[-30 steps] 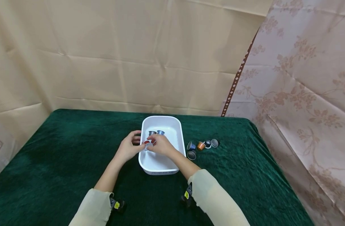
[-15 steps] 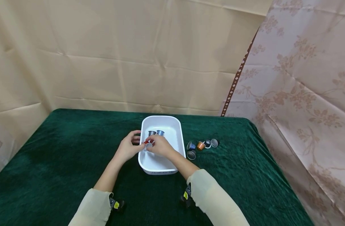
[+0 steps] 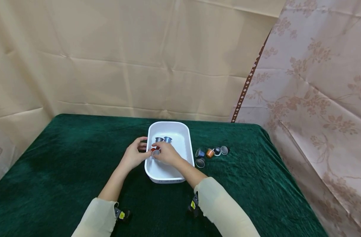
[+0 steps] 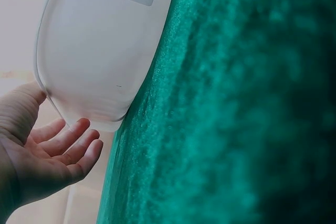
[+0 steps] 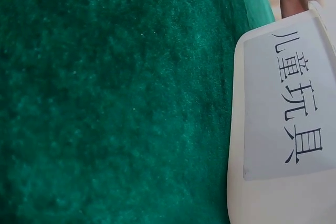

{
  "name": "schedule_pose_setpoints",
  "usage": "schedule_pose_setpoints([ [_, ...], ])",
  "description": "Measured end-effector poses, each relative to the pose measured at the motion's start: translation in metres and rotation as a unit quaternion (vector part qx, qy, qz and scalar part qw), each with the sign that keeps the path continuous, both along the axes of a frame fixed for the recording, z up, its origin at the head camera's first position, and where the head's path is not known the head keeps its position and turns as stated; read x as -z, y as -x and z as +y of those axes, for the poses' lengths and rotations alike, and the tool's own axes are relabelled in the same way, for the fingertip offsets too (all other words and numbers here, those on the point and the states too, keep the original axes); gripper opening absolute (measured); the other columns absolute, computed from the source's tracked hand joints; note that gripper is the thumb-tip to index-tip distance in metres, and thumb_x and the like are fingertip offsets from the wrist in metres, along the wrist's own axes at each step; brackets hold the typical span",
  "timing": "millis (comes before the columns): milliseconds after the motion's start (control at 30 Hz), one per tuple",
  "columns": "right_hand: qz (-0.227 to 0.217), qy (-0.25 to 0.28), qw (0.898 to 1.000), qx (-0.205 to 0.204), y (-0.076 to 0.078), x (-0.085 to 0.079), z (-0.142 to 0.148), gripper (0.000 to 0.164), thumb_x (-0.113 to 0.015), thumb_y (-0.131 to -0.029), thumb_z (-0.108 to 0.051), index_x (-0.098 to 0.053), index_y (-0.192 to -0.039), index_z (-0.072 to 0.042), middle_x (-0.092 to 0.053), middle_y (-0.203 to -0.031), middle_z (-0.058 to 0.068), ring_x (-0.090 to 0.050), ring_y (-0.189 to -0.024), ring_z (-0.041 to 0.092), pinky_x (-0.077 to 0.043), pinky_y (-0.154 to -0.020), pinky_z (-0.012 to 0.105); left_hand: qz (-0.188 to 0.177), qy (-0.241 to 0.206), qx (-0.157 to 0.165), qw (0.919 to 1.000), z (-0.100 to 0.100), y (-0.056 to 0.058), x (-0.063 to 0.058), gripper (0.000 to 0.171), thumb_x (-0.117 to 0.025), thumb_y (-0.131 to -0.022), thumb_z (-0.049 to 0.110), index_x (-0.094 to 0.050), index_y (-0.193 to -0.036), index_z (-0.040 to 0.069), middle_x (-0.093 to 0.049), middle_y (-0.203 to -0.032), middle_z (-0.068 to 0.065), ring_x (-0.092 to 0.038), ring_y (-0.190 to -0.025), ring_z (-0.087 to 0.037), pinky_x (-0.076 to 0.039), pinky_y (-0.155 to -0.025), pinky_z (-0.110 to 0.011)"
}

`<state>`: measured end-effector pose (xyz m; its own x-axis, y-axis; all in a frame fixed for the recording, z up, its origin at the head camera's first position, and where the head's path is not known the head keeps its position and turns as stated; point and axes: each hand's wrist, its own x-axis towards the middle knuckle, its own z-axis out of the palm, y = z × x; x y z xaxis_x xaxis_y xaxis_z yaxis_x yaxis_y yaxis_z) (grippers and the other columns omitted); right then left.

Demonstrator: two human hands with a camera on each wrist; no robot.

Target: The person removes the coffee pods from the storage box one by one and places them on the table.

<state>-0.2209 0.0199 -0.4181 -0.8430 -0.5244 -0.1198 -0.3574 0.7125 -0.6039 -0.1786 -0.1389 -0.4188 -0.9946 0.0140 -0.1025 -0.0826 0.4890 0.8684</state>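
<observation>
Coffee capsules are inside a white tray (image 3: 180,144) with a label on its front. My right hand (image 3: 167,154) reaches over the tray and pinches a coffee capsule (image 3: 156,152), its pale round end facing me. Just beyond this capsule a bit of red (image 3: 152,149) shows, partly covered by the fingers. My left hand (image 3: 134,154) is at the tray's left rim; its thumb lies over the rim near the red bit, and its other fingers stay outside, loosely bent, as the left wrist view shows. A dark capsule (image 3: 158,139) and a blue capsule (image 3: 168,139) stand farther back in the tray.
Right of the tray, several loose capsules lie on the green cloth (image 3: 257,184): a blue one (image 3: 200,153), an orange one (image 3: 210,153), a dark one (image 3: 200,163) and others. Behind the table hangs a beige curtain (image 3: 109,65).
The right hand's fingers have shifted very slightly over the capsule, with the right forearm drifting a little to the left. The left hand and tray keep their places.
</observation>
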Motion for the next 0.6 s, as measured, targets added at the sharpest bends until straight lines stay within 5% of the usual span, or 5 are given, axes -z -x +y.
schedule_pose_setpoints([
  [600, -0.019, 0.009, 1.0, 0.008, 0.0003, -0.0022, 0.0038, 0.034, -0.069, -0.083, -0.016, -0.06, -0.115, -0.013, -0.064, -0.104, 0.001, -0.058, -0.088, 0.011, -0.05, -0.076, 0.021, 0.002, -0.006, 0.001, 1.0, -0.0003, -0.0005, 0.0012, 0.065, -0.065, -0.083, 0.018, -0.035, -0.141, 0.013, -0.053, -0.131, -0.018, -0.052, -0.119, -0.033, -0.049, -0.094, -0.048],
])
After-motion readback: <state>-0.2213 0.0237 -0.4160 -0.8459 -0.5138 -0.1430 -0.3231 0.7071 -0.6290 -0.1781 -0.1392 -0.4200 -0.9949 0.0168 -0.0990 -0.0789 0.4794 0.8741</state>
